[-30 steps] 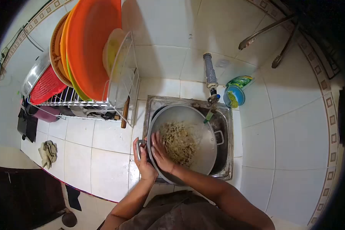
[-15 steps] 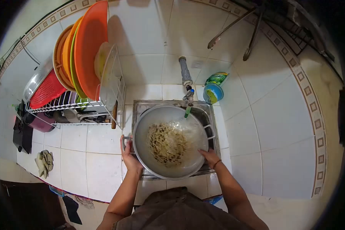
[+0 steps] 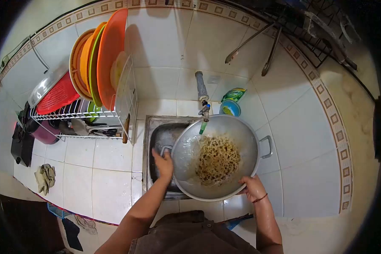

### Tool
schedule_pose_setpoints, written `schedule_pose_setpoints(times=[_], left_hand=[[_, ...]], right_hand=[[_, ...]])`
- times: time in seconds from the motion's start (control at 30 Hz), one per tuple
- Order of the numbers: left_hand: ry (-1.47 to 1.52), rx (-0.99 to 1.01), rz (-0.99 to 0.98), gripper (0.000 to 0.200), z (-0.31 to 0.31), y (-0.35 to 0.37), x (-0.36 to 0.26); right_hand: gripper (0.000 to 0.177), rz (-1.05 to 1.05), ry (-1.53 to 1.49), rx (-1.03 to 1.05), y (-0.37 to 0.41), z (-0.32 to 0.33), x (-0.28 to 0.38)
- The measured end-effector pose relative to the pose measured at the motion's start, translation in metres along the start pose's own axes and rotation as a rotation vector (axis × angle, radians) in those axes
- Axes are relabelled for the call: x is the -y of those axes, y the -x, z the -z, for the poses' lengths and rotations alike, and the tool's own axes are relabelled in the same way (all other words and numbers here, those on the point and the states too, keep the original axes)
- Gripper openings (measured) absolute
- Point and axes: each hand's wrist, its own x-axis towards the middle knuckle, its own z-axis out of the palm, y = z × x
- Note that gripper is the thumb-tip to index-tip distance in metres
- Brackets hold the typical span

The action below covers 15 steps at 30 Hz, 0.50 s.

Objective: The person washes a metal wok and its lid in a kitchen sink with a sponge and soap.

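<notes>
A large grey two-handled wok point(image 3: 216, 190) overlaps the right part of the steel sink point(image 3: 157, 120), under the faucet point(image 3: 205, 111). Its inner bottom has a brown, speckled burnt patch, with wet streaks around it. My left hand point(image 3: 164, 166) is at the left handle point(image 3: 167, 148), thumb against it and fingers around it. On the lower right rim my right hand point(image 3: 254, 189) is closed, thumb inside and fingers underneath. The green tip of the faucet hangs over the wok's upper left part.
A white dish rack point(image 3: 133, 101) on the left holds orange and green plates point(image 3: 107, 63) and a red basket point(image 3: 57, 97). Behind the wok, a blue cup point(image 3: 230, 109) stands beside a green packet point(image 3: 236, 94). A crumpled cloth point(image 3: 45, 178) lies at far left.
The wok has moved right in my hands, baring the sink's left part. My right hand has shifted along the rim toward the lower right.
</notes>
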Motion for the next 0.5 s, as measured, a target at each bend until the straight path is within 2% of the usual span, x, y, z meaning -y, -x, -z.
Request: schedule_pose_setpoints(times=[0.03,0.07,0.17,0.27,0.37,0.4,0.5], left_hand=[[-0.047,0.019,-0.147,0.079,-0.002,0.007,-0.017],[-0.357,0.220,-0.122,0.080,-0.009,0.006,0.005],[-0.992,0.499,-0.190,0.077,-0.023,0.033,-0.033],[-1.012,0.811,-0.462,0.071,-0.040,0.055,-0.054],[-0.652,1.264,-0.492,0.074,-0.085,0.071,0.000],[-0.717,1.246,-0.602,0.065,-0.087,0.068,-0.004],[-0.764,1.188,-0.817,0.064,-0.083,0.026,-0.011]], right_hand=[[0.043,0.018,-0.006,-0.019,0.006,-0.002,0.002],[0.044,0.034,-0.012,-0.038,0.016,-0.007,0.005],[0.048,0.076,-0.014,-0.077,0.019,-0.009,-0.008],[0.054,0.132,0.003,-0.127,0.014,-0.015,-0.027],[0.055,0.285,-0.009,-0.096,0.012,-0.019,-0.040],[0.055,0.255,-0.004,-0.099,0.011,-0.017,-0.039],[0.056,0.166,0.009,-0.112,0.019,-0.007,-0.030]])
